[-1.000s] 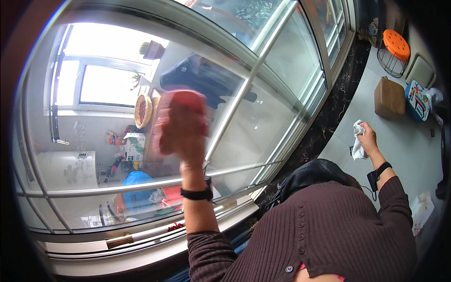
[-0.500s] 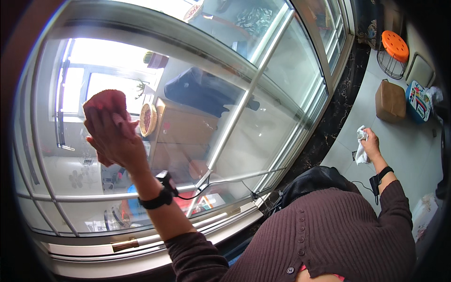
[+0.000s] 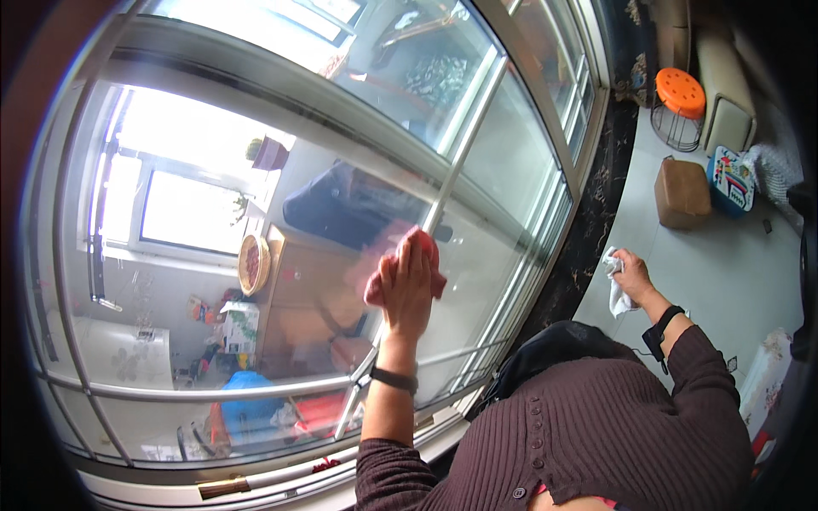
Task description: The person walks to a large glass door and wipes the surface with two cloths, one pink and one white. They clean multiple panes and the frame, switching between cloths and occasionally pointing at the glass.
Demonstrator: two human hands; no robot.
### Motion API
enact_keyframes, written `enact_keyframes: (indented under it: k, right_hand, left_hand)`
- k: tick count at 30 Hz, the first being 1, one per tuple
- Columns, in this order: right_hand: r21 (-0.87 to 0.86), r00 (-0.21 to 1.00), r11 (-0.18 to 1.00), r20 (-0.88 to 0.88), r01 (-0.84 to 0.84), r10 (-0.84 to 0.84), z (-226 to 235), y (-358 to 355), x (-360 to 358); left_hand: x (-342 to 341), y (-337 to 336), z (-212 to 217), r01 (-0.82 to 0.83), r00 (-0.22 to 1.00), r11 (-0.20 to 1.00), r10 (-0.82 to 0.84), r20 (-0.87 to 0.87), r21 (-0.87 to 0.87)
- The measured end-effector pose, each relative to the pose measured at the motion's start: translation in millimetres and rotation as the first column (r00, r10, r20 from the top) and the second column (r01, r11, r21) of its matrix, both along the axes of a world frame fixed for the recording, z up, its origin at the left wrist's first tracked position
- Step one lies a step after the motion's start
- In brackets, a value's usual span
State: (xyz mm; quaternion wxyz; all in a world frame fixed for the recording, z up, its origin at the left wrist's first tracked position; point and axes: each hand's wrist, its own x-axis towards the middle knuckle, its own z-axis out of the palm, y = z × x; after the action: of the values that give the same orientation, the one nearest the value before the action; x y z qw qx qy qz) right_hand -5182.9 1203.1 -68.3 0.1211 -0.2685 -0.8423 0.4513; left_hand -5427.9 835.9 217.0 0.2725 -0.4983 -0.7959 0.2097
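A person in a dark ribbed cardigan is pressing a red cloth (image 3: 407, 266) flat against a sliding glass window pane (image 3: 256, 255), the left hand (image 3: 406, 288) raised with its fingers (image 3: 412, 260) spread and extended upward over the fabric, pinning it to the glass rather than clenching it. The cloth is bunching out from beneath the fingertips and past both sides of the palm, just left of the pale vertical window frame bar (image 3: 464, 140). A black wristband (image 3: 394, 379) is circling the forearm below the hand.

Off to the side, the right hand (image 3: 632, 277) is hanging low and well apart from the glass, its fingers curled around a crumpled white cloth (image 3: 615, 285) that is trailing beneath them; a black watch (image 3: 661, 327) is sitting on that wrist. Beyond those fingers, on the pale floor, an orange-topped wire stool (image 3: 679, 104) and a brown cube stool (image 3: 682, 192) are standing near each other.

The risks here appear modest but real: with only open fingers holding the red cloth, it could be slipping down the pane if pressure is easing, and a sideways stroke could be carrying the fingertips into the frame bar just beside them. Leaning hard on the glass with one outstretched arm could also be unsettling the person's balance.
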Motion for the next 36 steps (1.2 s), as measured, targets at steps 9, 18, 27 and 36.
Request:
enact_keyframes:
  k: [9,18,27,36]
  right_hand:
    - [0.026,0.968,1.0,-0.251,-0.002,0.008,66,2,-74]
    - [0.029,0.992,0.995,-0.076,-0.098,0.1,32,-31,-58]
    - [0.107,0.998,0.993,0.018,-0.059,0.057,2,15,-20]
    - [0.069,0.993,0.992,-0.053,-0.101,0.105,19,20,-49]
  left_hand:
    - [-37,2,191,0.053,0.853,0.901,0.184,-0.489,0.43]
    - [-42,70,150,-0.214,0.933,0.663,-0.078,0.351,0.717]
    - [8,-24,116,-0.136,0.963,0.866,0.23,-0.14,0.482]
    - [54,-195,297,0.135,0.58,0.8,0.414,-0.702,0.584]
